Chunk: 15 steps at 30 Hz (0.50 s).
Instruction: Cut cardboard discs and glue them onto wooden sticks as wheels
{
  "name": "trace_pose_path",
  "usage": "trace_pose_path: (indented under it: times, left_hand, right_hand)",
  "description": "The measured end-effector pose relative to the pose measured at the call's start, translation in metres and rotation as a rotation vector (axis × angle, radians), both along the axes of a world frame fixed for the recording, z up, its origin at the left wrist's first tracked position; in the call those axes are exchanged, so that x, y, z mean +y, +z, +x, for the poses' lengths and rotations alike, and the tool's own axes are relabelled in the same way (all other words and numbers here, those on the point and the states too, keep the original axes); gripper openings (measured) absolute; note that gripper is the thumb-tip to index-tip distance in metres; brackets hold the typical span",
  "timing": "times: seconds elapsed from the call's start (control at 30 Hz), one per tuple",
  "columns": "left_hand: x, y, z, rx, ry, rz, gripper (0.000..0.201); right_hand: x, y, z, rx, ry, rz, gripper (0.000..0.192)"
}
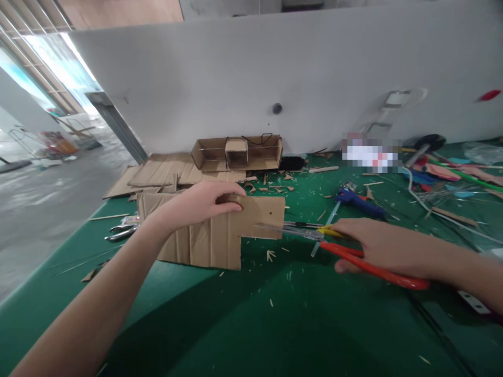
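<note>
My left hand (208, 201) grips the upper edge of a brown cardboard piece (212, 241), thumb in front and fingers at the back. The piece has a wide left part and a narrower tab on its right with a small dark hole. In my right hand (369, 241) is a pair of scissors (326, 235) with one yellow and one red handle. Its blades point left and lie at the tab, one of them across the cardboard's face. A clear glue stick and a blue glue gun (359, 203) lie just behind the scissors.
An open cardboard box (208, 152) with dividers stands against the white wall (220, 84). Flat cardboard sheets (161, 170) lie at the back left, pliers (121, 230) at the left. Cardboard scraps litter the green table (251, 324); wires and coloured pieces clutter the right.
</note>
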<state>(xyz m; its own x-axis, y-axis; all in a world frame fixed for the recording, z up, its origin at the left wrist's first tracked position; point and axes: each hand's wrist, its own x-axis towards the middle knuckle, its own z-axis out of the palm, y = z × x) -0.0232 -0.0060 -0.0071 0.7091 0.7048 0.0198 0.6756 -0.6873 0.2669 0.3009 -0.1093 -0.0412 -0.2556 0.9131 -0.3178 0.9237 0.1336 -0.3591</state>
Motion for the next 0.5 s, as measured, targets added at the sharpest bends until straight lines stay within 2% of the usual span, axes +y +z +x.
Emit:
trace_pose_path:
  times: [0.13, 0.33, 0.5]
  left_hand:
    - [0.0001, -0.0008, -0.0002, 0.002, -0.007, -0.018, 0.038]
    - [-0.0003, -0.0022, 0.0014, 0.008, -0.028, -0.045, 0.033]
    - [-0.0005, -0.0021, 0.0029, 0.007, -0.033, -0.055, 0.033]
  right_hand:
    - [0.0007, -0.0032, -0.0011, 0.015, 0.009, 0.006, 0.052]
    - [-0.0012, -0.0057, -0.0040, -0.079, 0.072, 0.075, 0.042]
    - [-0.0024, -0.0062, -0.0078, -0.132, 0.126, 0.082, 0.044]
